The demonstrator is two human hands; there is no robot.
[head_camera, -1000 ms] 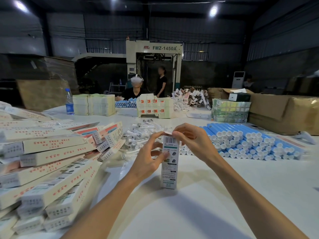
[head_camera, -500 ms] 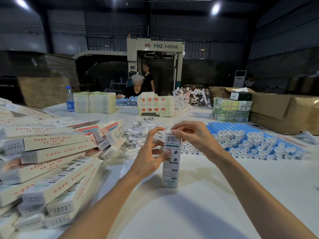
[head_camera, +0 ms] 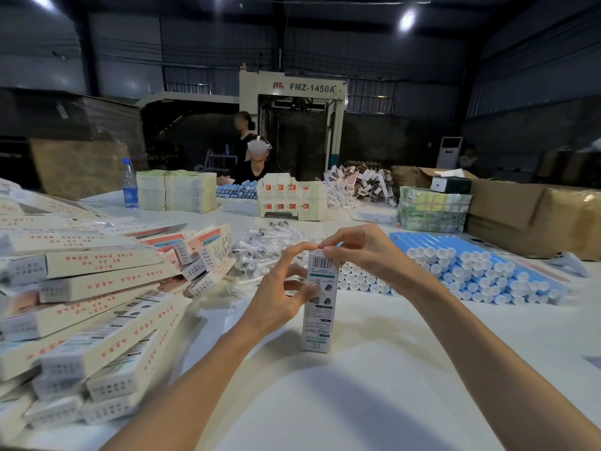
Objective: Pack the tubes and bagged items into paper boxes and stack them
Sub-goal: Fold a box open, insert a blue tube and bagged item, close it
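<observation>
Step in hand: The closing of the upper end of one paper box [head_camera: 317,320] is judged to be under way. Whether a tube and a bag are already inside cannot be told.
Box position: The box is stood on its lower end on the white counter [head_camera: 357,402], straight ahead of the person and between the two forearms.
Left grip [head_camera: 279,297]: The box is held at mid-height, with the thumb pressed on the printed face and the index finger arched up to the top edge.
Right grip [head_camera: 364,252]: The top end is pinched from the right by curled fingertips. The flap itself is hidden beneath them.
Long axis: The axis is set vertical and near upright. A slight lean of the top to the right is seen, which may be owed to the wide lens.
Facing: The barcode face is turned to the camera, with the barcode at the upper end. The end being worked points upward.
Next move: A firm tuck of the flap is judged to be needed, with the body steadied so that it is not toppled. The box would then be turned flat and laid on the stack of packed boxes [head_camera: 97,304] at the left.
Supplies: Blue tubes [head_camera: 471,268] are piled at the right. Bagged items [head_camera: 263,252] are heaped just behind the hands.
</observation>
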